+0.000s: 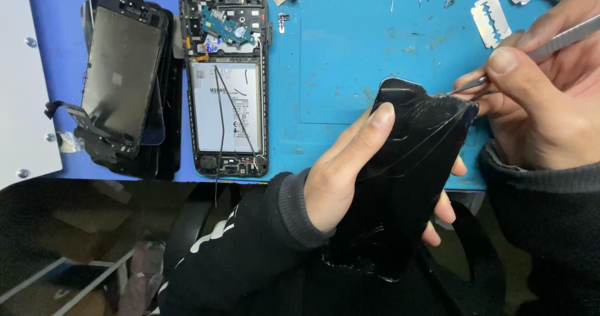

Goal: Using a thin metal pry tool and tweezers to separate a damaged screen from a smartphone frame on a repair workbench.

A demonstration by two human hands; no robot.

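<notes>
L hand (350,178) grips cracked black phone (406,185); fingers mostly hidden behind it. R hand (544,103) pinches metal tweezers (537,50), tips at phone's top edge; handle cut off by frame.

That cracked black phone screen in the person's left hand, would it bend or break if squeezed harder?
The black screen panel probably snaps rather than bends: cracks already fan out from the corner where the tweezers touch it. It looks thin and light, since the left hand carries it alone. Its glossy face may be slippery, and loose shards could come away.
</notes>
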